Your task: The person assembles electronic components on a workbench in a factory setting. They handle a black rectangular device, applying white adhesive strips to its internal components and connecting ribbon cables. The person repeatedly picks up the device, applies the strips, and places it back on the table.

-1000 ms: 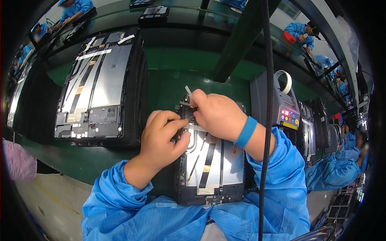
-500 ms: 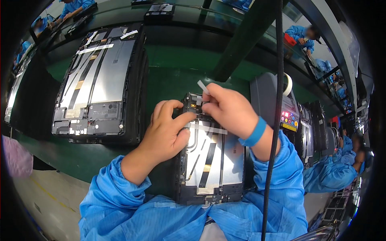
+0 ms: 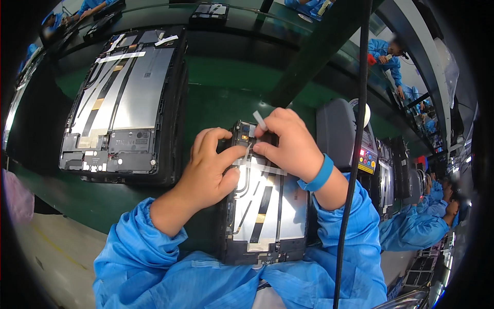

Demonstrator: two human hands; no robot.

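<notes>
Pinch: the right hand (image 3: 285, 138) grips a short, white tape strip (image 3: 259, 120).
Bracing: the left hand (image 3: 208, 165) is spread, index at the flat, black-framed, silver-backed device (image 3: 288, 202).
Bench: green-topped (image 3: 218, 100), device under both hands.
Handling: I'd keep that index light, steady, the strip untwisted.

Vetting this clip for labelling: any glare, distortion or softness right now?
Head view: glare whitens the central silver panel and the left silver panel; same view, the grey frame bows at upper right, the pink cloth looks soft.
</notes>
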